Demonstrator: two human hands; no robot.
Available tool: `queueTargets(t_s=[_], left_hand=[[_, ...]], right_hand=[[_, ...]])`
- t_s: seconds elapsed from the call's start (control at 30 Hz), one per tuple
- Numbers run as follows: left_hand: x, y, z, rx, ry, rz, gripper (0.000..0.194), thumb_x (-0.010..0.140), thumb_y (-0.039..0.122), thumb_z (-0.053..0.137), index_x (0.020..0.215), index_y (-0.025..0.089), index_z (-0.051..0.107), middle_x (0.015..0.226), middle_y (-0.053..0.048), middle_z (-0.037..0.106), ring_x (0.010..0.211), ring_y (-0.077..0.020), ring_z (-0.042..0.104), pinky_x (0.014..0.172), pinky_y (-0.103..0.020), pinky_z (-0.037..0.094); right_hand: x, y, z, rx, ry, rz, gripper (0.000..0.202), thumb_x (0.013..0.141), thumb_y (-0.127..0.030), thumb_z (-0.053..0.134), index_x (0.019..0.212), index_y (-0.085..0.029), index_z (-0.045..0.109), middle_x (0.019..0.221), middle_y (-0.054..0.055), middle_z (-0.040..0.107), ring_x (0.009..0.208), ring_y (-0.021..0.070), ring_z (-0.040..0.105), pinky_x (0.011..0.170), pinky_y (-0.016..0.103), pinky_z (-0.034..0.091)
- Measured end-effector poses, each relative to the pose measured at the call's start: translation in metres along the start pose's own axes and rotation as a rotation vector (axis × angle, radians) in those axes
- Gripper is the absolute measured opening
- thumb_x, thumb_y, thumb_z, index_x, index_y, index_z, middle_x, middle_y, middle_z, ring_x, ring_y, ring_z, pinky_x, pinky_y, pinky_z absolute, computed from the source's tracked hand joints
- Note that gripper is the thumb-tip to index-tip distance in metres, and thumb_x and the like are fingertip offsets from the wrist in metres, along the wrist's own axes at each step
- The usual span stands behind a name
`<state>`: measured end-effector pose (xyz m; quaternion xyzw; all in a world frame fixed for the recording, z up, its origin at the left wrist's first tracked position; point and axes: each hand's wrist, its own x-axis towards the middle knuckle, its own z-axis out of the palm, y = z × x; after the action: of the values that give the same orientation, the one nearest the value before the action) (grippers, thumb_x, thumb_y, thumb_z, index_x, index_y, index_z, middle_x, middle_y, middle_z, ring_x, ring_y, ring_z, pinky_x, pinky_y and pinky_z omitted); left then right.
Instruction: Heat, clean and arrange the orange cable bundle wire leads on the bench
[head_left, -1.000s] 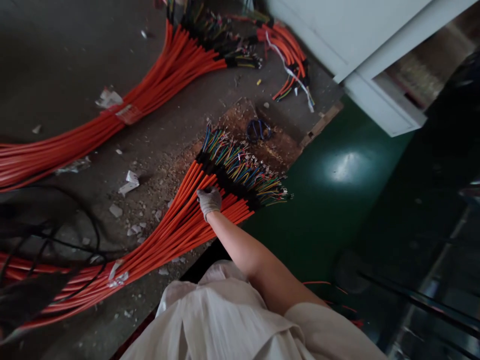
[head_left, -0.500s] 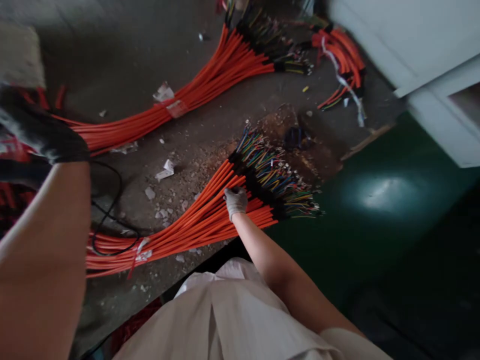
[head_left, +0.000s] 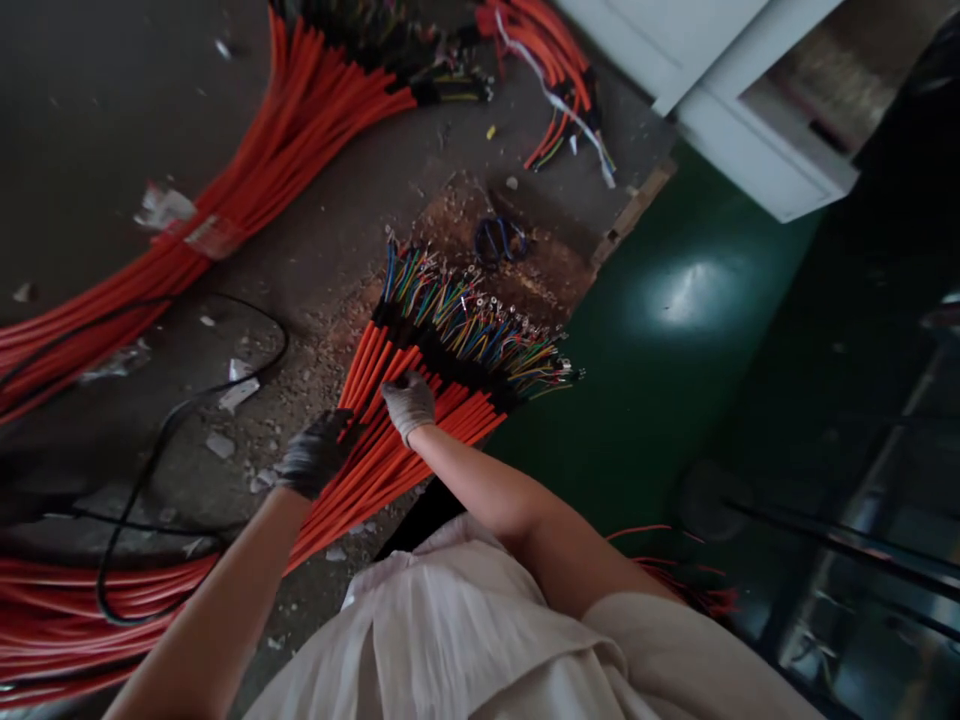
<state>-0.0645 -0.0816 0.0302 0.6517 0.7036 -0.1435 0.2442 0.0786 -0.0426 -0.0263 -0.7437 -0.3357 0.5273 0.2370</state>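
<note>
Your left hand (head_left: 319, 455): blurred, its grip indistinct. Near orange cables (head_left: 358, 490): partly hidden behind your left forearm (head_left: 217, 610), cut off by the left edge. Far orange bundle (head_left: 262, 165): cropped at left and top.

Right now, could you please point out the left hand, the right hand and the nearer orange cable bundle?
Left hand (head_left: 312, 456): head view, on its gloved back.
Right hand (head_left: 410, 404): head view, on its gloved back.
Nearer orange cable bundle (head_left: 384, 463): head view, on its fanned-out part.
</note>
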Motion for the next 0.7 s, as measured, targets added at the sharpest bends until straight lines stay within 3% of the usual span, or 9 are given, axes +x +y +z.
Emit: queueTargets(t_s=[0.13, 0.33, 0.43, 0.53, 0.63, 0.7], left_hand=[[-0.001, 0.021, 0.020, 0.037, -0.010, 0.011, 0.036, 0.095, 0.032, 0.040, 0.115, 0.015, 0.064, 0.111, -0.013, 0.066, 0.099, -0.0246, 0.064, 0.079, -0.031, 0.047], [0.006, 0.023, 0.007, 0.069, -0.051, -0.004, 0.037, 0.094, 0.037, 0.042, 0.114, 0.015, 0.065, 0.106, -0.013, 0.068, 0.098, -0.0261, 0.065, 0.078, -0.032, 0.047], [0.003, 0.020, 0.005, 0.065, -0.040, -0.013, 0.037, 0.092, 0.040, 0.044, 0.114, 0.017, 0.064, 0.110, -0.012, 0.066, 0.099, -0.0252, 0.064, 0.080, -0.032, 0.049], [-0.011, 0.004, 0.007, 0.032, 0.002, -0.130, 0.054, 0.085, 0.048, 0.051, 0.124, 0.011, 0.055, 0.118, -0.018, 0.058, 0.106, -0.0297, 0.060, 0.086, -0.037, 0.050], [-0.035, -0.024, 0.012, -0.007, -0.062, -0.237, 0.075, 0.078, 0.059, 0.053, 0.127, 0.002, 0.049, 0.116, -0.024, 0.056, 0.110, -0.0367, 0.057, 0.090, -0.044, 0.049], [-0.053, -0.045, 0.019, -0.036, -0.110, -0.258, 0.085, 0.073, 0.064, 0.053, 0.126, -0.002, 0.048, 0.115, -0.027, 0.055, 0.111, -0.0389, 0.056, 0.092, -0.046, 0.048]], right_hand=[[-0.001, -0.006, -0.005, 0.004, -0.041, 0.018, 0.010, 0.077, -0.033, 0.063, 0.080, -0.023, 0.065, 0.076, 0.000, 0.069, 0.081, 0.0184, 0.066, 0.077, 0.030, 0.049], [0.007, -0.013, -0.005, 0.064, -0.114, 0.080, 0.008, 0.080, -0.031, 0.064, 0.078, -0.024, 0.067, 0.070, -0.002, 0.067, 0.081, 0.0160, 0.066, 0.074, 0.026, 0.049], [-0.008, -0.013, -0.013, 0.118, -0.148, 0.143, 0.007, 0.081, -0.029, 0.063, 0.077, -0.024, 0.067, 0.068, -0.003, 0.066, 0.080, 0.0148, 0.066, 0.073, 0.024, 0.048], [-0.047, 0.008, -0.032, 0.175, -0.234, 0.247, 0.013, 0.079, -0.027, 0.066, 0.066, -0.023, 0.065, 0.058, -0.004, 0.061, 0.069, 0.0139, 0.064, 0.069, 0.024, 0.047], [-0.093, 0.046, -0.054, 0.222, -0.350, 0.418, 0.026, 0.075, -0.020, 0.067, 0.051, -0.019, 0.056, 0.044, -0.003, 0.052, 0.051, 0.0140, 0.057, 0.059, 0.026, 0.046], [-0.113, 0.069, -0.062, 0.271, -0.389, 0.542, 0.025, 0.075, -0.014, 0.063, 0.053, -0.019, 0.054, 0.042, -0.004, 0.050, 0.044, 0.0135, 0.053, 0.052, 0.026, 0.044]])
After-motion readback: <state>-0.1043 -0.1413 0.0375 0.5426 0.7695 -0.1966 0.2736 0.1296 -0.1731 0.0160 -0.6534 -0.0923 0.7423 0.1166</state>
